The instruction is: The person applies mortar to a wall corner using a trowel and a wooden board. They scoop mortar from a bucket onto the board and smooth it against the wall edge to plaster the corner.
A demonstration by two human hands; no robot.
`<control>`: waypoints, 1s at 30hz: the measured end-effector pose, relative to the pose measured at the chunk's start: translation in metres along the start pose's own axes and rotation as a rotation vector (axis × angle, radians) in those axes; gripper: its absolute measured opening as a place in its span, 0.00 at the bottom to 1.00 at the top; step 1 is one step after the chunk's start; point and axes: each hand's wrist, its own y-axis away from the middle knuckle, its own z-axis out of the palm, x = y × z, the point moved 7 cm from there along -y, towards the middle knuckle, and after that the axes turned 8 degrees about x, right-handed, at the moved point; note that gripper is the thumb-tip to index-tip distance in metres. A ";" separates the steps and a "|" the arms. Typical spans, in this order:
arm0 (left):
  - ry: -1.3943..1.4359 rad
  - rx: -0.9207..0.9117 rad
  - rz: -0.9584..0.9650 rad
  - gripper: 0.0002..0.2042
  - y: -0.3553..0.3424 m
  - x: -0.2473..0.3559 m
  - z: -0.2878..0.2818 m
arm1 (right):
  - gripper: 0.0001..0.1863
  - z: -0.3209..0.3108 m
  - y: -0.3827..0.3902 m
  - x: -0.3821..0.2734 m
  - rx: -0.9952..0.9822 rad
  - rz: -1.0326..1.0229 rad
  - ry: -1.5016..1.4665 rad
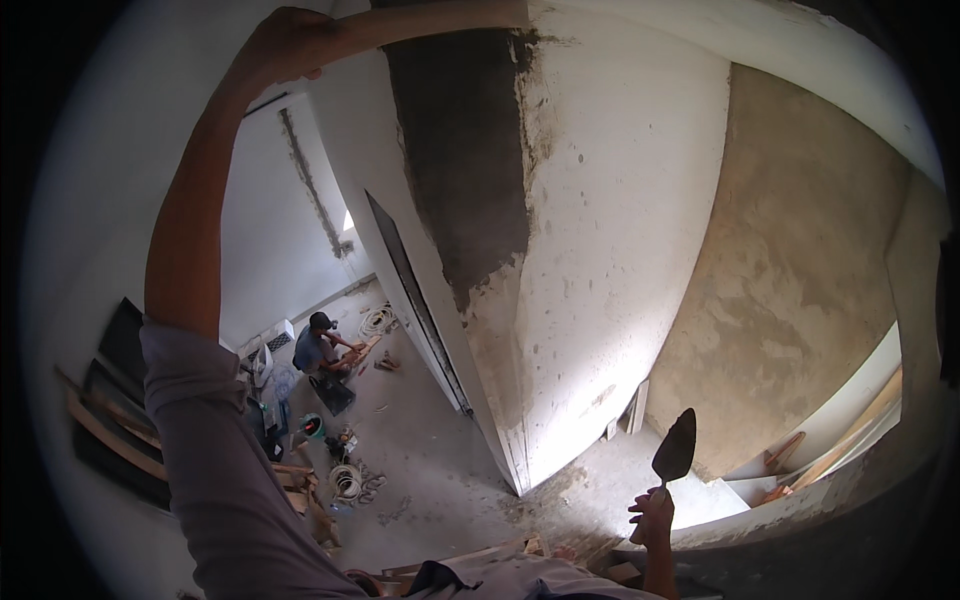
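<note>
My left arm reaches up to the top left, where my left hand (285,48) is curled round a pale brown strip, apparently wood (440,16), above a dark, freshly coated patch (460,150) on the white wall (610,210). At the lower right, my right hand (652,515) grips a pointed trowel (675,448) by its handle, blade upward and dark with material.
Far below, a person (318,350) crouches on the concrete floor (410,500) among coiled hoses (345,483), tools and a bucket (312,425). Dark panels and planks (105,440) lean at left. A narrow opening (410,300) borders the wall; timber (845,430) lies at right.
</note>
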 end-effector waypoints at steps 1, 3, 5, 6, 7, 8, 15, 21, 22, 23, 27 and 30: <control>0.010 -0.036 -0.005 0.22 -0.001 -0.004 0.003 | 0.18 -0.007 0.000 0.005 0.026 0.014 0.002; 0.113 0.010 0.008 0.22 -0.002 -0.005 0.005 | 0.17 -0.019 -0.001 0.009 0.052 0.004 0.025; 0.095 0.007 0.008 0.22 -0.004 -0.005 0.004 | 0.17 -0.026 -0.003 0.012 0.090 0.018 0.017; 0.031 -0.018 0.000 0.22 -0.006 0.000 0.005 | 0.18 -0.027 -0.005 0.010 0.103 0.015 0.022; -0.033 -0.043 -0.010 0.22 -0.006 0.003 0.005 | 0.18 -0.022 -0.007 0.008 0.083 0.008 0.020; 0.008 -0.022 -0.035 0.20 -0.004 0.009 0.003 | 0.18 -0.018 -0.010 0.004 0.072 -0.002 0.017; 0.131 0.034 -0.062 0.16 0.001 0.029 0.001 | 0.17 0.039 -0.015 -0.015 -0.084 -0.030 0.011; 0.065 0.002 0.028 0.18 -0.002 0.038 0.003 | 0.19 0.067 -0.012 -0.014 -0.183 -0.047 0.057; 0.081 -0.007 0.052 0.18 0.000 0.041 0.002 | 0.19 0.071 -0.012 -0.013 -0.196 -0.038 0.061; 0.039 -0.001 0.055 0.18 -0.002 0.040 0.003 | 0.19 0.076 -0.012 -0.012 -0.205 -0.032 0.063; 0.076 -0.036 -0.031 0.18 0.007 0.019 -0.010 | 0.20 0.078 -0.005 -0.019 -0.233 -0.044 0.064; 0.095 -0.044 -0.109 0.17 0.022 0.000 -0.029 | 0.19 0.070 0.007 -0.022 -0.219 -0.037 0.103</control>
